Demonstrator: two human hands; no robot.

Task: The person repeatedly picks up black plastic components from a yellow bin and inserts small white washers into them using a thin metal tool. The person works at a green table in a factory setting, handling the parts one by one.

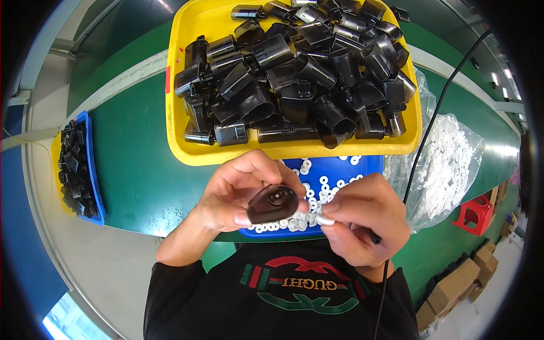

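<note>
My left hand (pixel 235 192) is closed around a dark, see-through plastic cup-shaped part (pixel 273 204), with its rounded end and a small round boss facing me. Close beside it, my right hand (pixel 368 218) pinches a small white piece (pixel 324 220) between thumb and forefinger; it looks like one of the white rings, though the fingers cover much of it. A small black end (pixel 374 236) shows by the curled fingers of that hand. Below both hands lies a blue tray (pixel 371 165) with many loose white rings (pixel 300 221).
A yellow tray (pixel 180 139) heaped with dark plastic parts (pixel 272 54) stands beyond my hands. To its right lies a clear bag of white rings (pixel 445 170). A black cable (pixel 433 122) runs past my right hand. Far left is a blue bin (pixel 92 170); a red stool (pixel 475 215) stands right.
</note>
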